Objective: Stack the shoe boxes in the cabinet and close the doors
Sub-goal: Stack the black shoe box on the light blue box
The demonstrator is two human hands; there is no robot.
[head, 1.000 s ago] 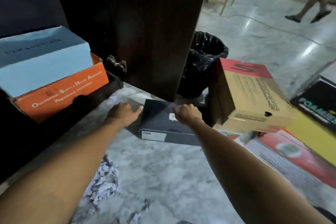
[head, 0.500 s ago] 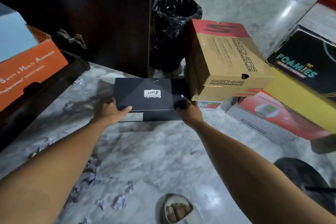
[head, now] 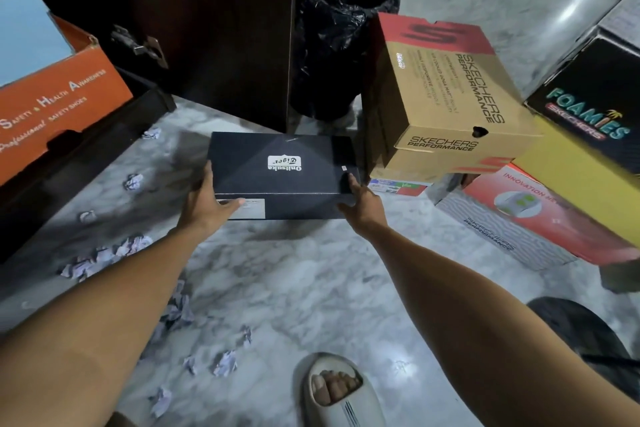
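Note:
A black shoe box with a small white logo on its lid is held just above the marble floor. My left hand grips its left near corner and my right hand grips its right near corner. At the far left, inside the dark cabinet, an orange shoe box carries a light blue box. The cabinet's dark door stands open behind the black box.
A tan and red Skechers box leans on a pile with a black Foamies box, a yellow box and a red and white box. A black-lined bin stands behind. Crumpled paper litters the floor. My sandalled foot is at the bottom.
Both hands moved from the box's far side to its near corners, and the black box has come towards me, off the floor. The view tilted downward.

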